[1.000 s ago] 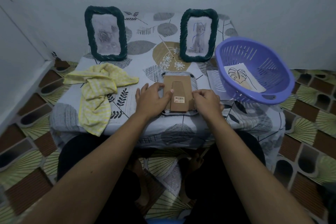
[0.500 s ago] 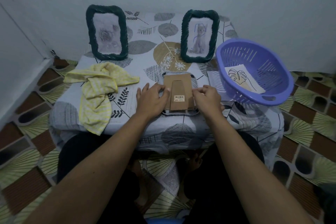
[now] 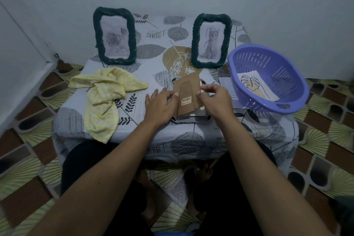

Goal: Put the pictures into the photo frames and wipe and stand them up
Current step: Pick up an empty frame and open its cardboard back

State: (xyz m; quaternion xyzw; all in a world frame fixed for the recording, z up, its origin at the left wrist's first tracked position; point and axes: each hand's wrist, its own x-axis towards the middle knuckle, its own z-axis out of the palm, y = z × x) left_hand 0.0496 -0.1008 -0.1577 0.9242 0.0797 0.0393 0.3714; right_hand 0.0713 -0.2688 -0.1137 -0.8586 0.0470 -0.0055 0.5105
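While two frames [image 3: 115,35] [image 3: 211,41] stand behind, right fingers [image 3: 206,88] pinch one backing board [image 3: 188,93] and left fingers [image 3: 156,95] lie straight.

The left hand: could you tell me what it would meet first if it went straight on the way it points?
Most likely the face-down frame's brown cardboard back: the left hand points at its left edge and seems to touch it.
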